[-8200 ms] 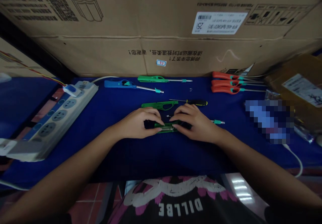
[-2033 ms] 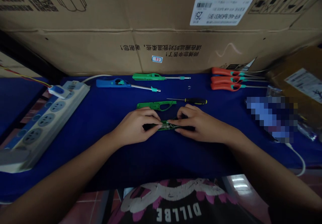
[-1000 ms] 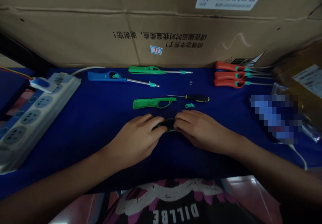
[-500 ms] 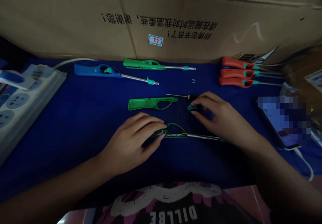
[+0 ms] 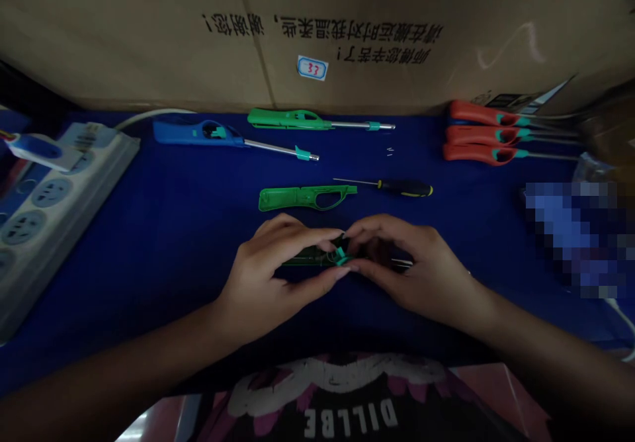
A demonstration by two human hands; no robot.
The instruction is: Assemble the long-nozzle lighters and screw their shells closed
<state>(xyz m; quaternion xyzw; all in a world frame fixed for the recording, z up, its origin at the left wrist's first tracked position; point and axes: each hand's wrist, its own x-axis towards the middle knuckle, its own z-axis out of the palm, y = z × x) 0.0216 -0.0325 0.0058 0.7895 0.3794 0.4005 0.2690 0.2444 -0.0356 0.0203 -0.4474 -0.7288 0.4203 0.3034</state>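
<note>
My left hand [image 5: 278, 270] is curled around the handle end of an opened green lighter body [image 5: 310, 257] lying on the blue cloth. My right hand [image 5: 411, 266] meets it from the right, its thumb and forefinger pinching a small teal trigger piece [image 5: 341, 256] against the body. The lighter's metal tube [image 5: 403, 264] pokes out under my right fingers. Just beyond my hands lie the loose green half shell [image 5: 305, 197] and a small black-handled screwdriver [image 5: 397, 187].
A blue lighter [image 5: 223, 135] and a green lighter [image 5: 307, 121] lie at the back, three orange lighters [image 5: 489, 134] at the right. A power strip [image 5: 47, 197] sits left, a blurred phone [image 5: 570, 230] right. A cardboard box [image 5: 317, 32] walls the far edge.
My right hand reached out to the small teal piece by the screwdriver, picked it up and brought it back to the open lighter body. The view tilted further down.
</note>
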